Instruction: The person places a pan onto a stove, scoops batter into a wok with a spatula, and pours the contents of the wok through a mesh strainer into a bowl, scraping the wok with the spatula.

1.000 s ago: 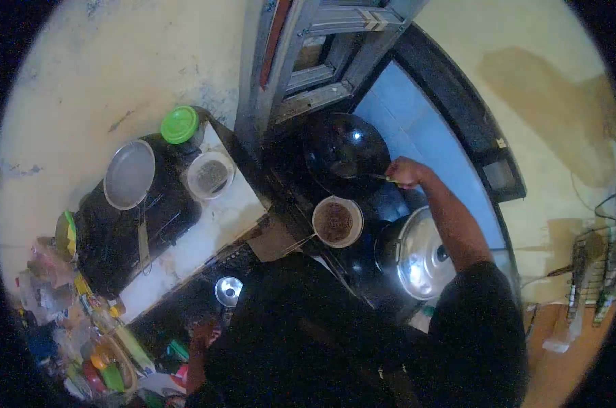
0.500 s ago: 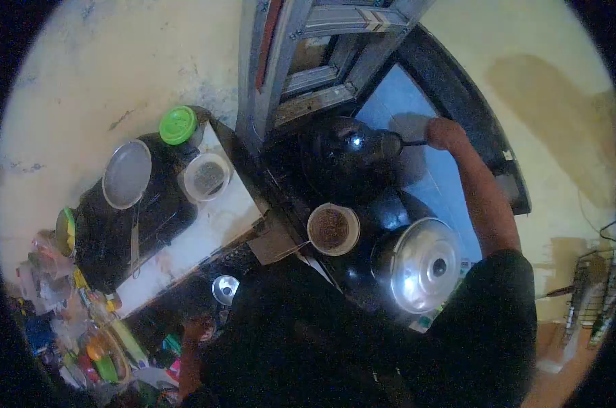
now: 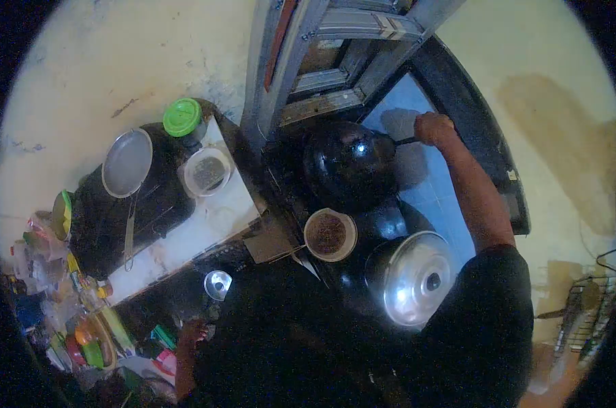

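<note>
My right hand [image 3: 434, 129] is closed round the dark handle [image 3: 406, 141] of a shiny black wok [image 3: 352, 163], beneath the window frame. Just in front of the wok is a pale bowl [image 3: 330, 234] with a brown, grainy-looking content. Nearer to me, a large pot has a silver lid [image 3: 420, 279] with a black knob. Low at the left hangs my left hand [image 3: 194, 332], dim and partly blurred, its fingers loosely bent and seemingly apart. Close to it is a small shiny round metal thing [image 3: 217, 285] whose kind I cannot make out.
On the white ledge [image 3: 151, 265] at left stand a green-lidded container [image 3: 183, 117] and a clear tub [image 3: 207, 172]. A long-handled strainer [image 3: 128, 163] rests against the wall. Bottles and bags [image 3: 49, 251] crowd the lower left. A wire rack [image 3: 587, 306] hangs at right.
My right hand has shifted slightly left with the wok handle, and the wok's outline looks rounder. The whole view has turned a little. My left hand stays low at the left.
</note>
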A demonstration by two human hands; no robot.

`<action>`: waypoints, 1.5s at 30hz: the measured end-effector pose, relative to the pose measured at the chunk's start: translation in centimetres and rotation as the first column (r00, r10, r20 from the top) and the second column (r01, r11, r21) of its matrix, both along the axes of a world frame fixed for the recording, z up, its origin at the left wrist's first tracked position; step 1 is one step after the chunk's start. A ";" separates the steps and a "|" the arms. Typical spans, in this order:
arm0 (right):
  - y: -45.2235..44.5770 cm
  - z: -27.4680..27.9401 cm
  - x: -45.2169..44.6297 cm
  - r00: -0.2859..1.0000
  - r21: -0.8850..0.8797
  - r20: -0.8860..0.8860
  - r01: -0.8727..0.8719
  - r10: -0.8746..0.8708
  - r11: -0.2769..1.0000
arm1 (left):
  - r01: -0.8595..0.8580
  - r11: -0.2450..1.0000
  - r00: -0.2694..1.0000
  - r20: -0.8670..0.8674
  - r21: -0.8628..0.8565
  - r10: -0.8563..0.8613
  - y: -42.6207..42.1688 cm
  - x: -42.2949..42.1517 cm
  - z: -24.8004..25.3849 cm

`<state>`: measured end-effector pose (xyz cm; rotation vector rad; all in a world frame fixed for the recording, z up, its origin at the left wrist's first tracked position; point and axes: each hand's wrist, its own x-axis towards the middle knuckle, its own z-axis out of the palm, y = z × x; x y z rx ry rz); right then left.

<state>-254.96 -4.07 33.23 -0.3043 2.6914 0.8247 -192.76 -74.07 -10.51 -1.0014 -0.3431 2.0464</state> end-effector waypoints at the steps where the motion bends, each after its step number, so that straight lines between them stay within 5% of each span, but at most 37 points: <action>1: 0.2 -0.9 -0.8 0.997 -0.013 0.074 0.039 -0.038 0.999 | -0.025 0.998 1.000 0.007 0.058 0.024 0.5 -0.1 0.6; 4: 0.3 -5.1 -0.6 0.999 -0.113 0.040 -0.007 0.011 0.994 | -0.042 0.993 0.999 0.016 0.109 0.041 1.6 -1.1 2.1; 6: -0.4 -5.0 -0.5 1.000 -0.160 0.001 -0.030 0.031 0.987 | 0.017 1.000 1.000 0.004 -0.016 -0.017 1.7 -0.8 1.0; 7: -0.9 -3.6 -0.3 1.000 -0.168 0.025 -0.003 0.008 0.986 | 0.111 0.966 0.987 -0.091 -0.233 -0.135 1.4 -0.7 0.8; 9: -0.3 -3.3 -0.9 0.995 -0.124 0.094 0.001 0.010 0.992 | 0.210 0.741 0.894 -0.183 -0.638 -0.410 0.9 -0.8 1.2; 11: 2.6 -3.3 -2.7 0.981 -0.027 0.184 -0.052 0.056 0.998 | 0.313 0.491 0.820 -0.029 -0.813 -0.572 2.1 -2.1 4.3; 13: 4.4 -3.5 -2.1 0.980 -0.015 0.169 -0.101 0.102 0.995 | 0.295 0.472 0.829 -0.024 -0.831 -0.559 2.3 -2.5 5.1; 14: 5.0 -3.6 -1.7 0.979 -0.011 0.161 -0.127 0.127 0.992 | 0.229 0.587 0.875 -0.101 -0.776 -0.474 1.1 -1.2 3.1; 15: 5.2 -3.9 -1.1 0.972 -0.132 0.236 0.035 -0.003 0.991 | 0.154 0.688 0.911 -0.168 -0.709 -0.377 0.4 -0.6 2.2; 18: 7.1 -7.4 0.2 0.944 -0.359 0.326 0.181 -0.059 0.916 | 0.209 0.291 0.643 -0.093 -0.934 -0.760 1.5 -1.3 5.3; 20: 8.4 -10.8 1.1 0.936 -0.498 0.350 0.206 -0.022 0.842 | -0.063 0.169 0.376 -0.180 -0.984 -0.909 2.5 -2.5 9.4; 24: 9.9 -18.1 2.4 0.949 -0.763 0.288 0.147 0.128 0.630 | -0.161 -0.303 -0.030 0.312 -0.939 -0.950 -0.9 0.4 5.1; 25: 10.2 -19.7 2.8 0.953 -0.809 0.260 0.125 0.158 0.575 | 0.071 -0.012 0.289 0.033 -0.997 -0.957 -1.0 1.4 4.2; 26: 11.5 -22.2 2.6 0.945 -0.898 0.151 0.009 0.290 0.440 | 0.180 0.340 0.617 -0.163 -0.923 -0.770 -0.9 2.1 3.6; 27: 10.4 -21.5 3.1 0.940 -0.875 0.287 0.180 0.184 0.450 | 0.140 0.662 0.872 -0.226 -0.736 -0.435 -1.1 2.3 3.7; 30: 6.8 -19.6 4.4 0.813 -0.732 0.578 0.555 -0.070 0.395 | 0.305 0.407 0.766 -0.033 -0.861 -0.642 -2.1 2.2 5.3; 36: 3.3 -17.7 7.1 0.794 -0.752 0.574 0.608 -0.201 0.253 | 0.142 0.643 0.854 -0.235 -0.753 -0.464 -5.5 0.7 5.3; 38: 3.5 -17.2 7.5 0.751 -0.740 0.623 0.657 -0.219 0.146 | 0.182 0.494 0.779 -0.182 -0.850 -0.600 -6.2 -0.4 5.3; 42: 4.1 -11.2 9.3 0.816 -0.761 0.548 0.578 -0.184 0.295 | 0.140 0.073 0.485 0.004 -0.987 -0.874 -5.3 -4.5 7.4; 45: 1.9 -3.9 12.9 0.819 -0.650 0.487 0.572 -0.303 0.500 | 0.126 -0.093 0.361 0.133 -0.988 -0.923 -2.7 -8.1 11.9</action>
